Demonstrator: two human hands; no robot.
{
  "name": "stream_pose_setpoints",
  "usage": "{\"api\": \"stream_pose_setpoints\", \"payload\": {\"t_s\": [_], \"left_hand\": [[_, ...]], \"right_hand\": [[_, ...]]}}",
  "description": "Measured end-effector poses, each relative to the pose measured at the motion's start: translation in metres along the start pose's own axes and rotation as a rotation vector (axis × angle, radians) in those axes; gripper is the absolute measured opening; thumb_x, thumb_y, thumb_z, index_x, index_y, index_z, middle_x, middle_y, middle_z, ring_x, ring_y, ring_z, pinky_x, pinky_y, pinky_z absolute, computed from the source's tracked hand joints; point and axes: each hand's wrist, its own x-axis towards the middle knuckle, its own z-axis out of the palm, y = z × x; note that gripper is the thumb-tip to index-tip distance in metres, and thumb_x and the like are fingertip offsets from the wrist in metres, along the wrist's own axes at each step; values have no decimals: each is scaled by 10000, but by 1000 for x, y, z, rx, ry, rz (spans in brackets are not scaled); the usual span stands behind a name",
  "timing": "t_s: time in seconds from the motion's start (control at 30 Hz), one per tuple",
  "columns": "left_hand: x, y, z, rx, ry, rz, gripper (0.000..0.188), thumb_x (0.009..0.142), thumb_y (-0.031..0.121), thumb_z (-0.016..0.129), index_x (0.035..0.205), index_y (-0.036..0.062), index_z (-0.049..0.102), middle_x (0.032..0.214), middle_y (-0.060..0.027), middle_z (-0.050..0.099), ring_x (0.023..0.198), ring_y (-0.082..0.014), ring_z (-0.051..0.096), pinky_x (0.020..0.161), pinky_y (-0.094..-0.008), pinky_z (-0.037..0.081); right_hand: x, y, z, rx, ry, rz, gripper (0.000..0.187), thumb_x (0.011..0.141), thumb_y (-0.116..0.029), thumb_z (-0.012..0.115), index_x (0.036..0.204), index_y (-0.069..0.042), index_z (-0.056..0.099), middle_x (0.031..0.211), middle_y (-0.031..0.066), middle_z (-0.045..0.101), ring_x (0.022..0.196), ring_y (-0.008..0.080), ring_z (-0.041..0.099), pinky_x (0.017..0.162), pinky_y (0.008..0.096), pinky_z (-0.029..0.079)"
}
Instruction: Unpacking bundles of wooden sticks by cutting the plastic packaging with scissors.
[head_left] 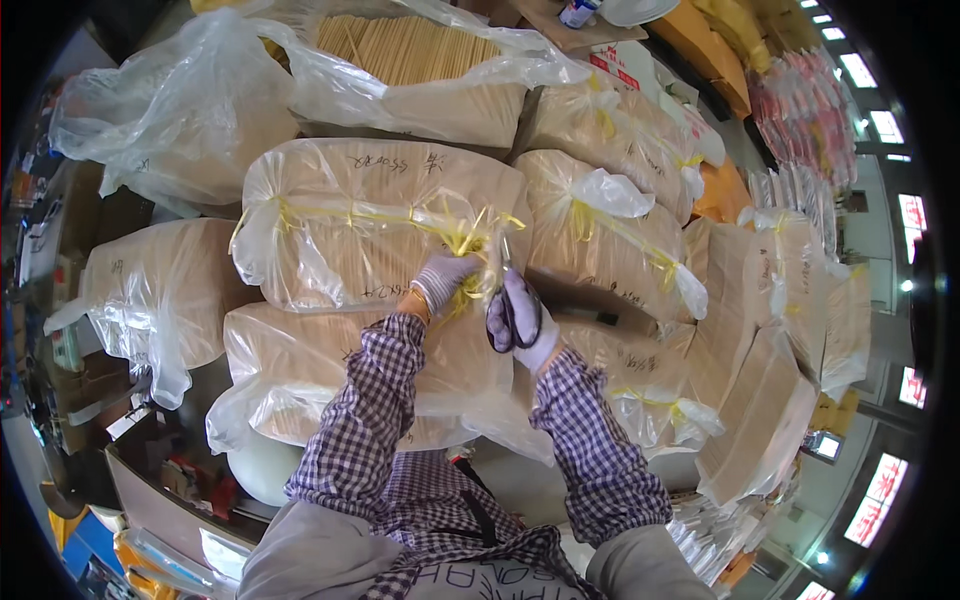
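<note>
A cardboard package wrapped in clear plastic [330, 240] lies in front of me, with yellow tie string [370, 213] running along its top. My left hand [445, 283], in a pale glove, is closed round the knotted yellow string at the package's right end. Dark-handled scissors [507, 260] are in my gloved right hand [525, 325], their blades pointing away from me beside the knot. Whether the blades touch the string or plastic is too small to tell.
More plastic-wrapped packages [590, 225] crowd the right and far side. Beyond, an open plastic bag shows thin wooden sticks [400, 48]. Another wrapped package [160, 290] stands at the left, and tall cardboard cartons [760, 400] lean at the right.
</note>
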Motion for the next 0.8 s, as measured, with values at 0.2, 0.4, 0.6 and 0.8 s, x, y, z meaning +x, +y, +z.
{"api": "stream_pose_setpoints", "payload": {"t_s": [0.2, 0.4, 0.6, 0.8], "left_hand": [[1, 28, 13, -286, 294, -63, 385, 665, 283, 613, 872, -39, 569, 727, -70, 578, 622, -144, 530, 559, -264, 420], [29, 45, 21, -3, 314, -119, 465, 639, 370, 594, 833, -52, 576, 761, -141, 589, 667, -209, 557, 606, -323, 432], [-7, 13, -5, 666, -50, 311, 409, 696, 346, 516, 792, -47, 572, 688, -107, 578, 624, -193, 550, 553, -315, 424], [-79, 8, -37, -251, 483, 29, 339, 720, 289, 497, 718, -46, 547, 605, -65, 528, 545, -145, 502, 493, -283, 397]], "right_hand": [[-65, 18, -31, 146, -65, -147, 525, 796, -567, 308, 644, -89, 463, 446, 63, 405, 360, 155, 376, 343, 255, 298], [-107, 17, -34, 2, 19, -176, 500, 825, -509, 311, 654, -63, 461, 455, 65, 414, 354, 151, 374, 339, 253, 303], [-92, -70, -56, -505, 15, -205, 516, 809, -530, 335, 642, -63, 479, 484, 57, 495, 347, 132, 460, 311, 214, 358], [-45, -126, 23, -675, -39, -81, 337, 818, -372, 437, 693, -64, 495, 533, 43, 503, 373, 106, 468, 322, 194, 364]]}}
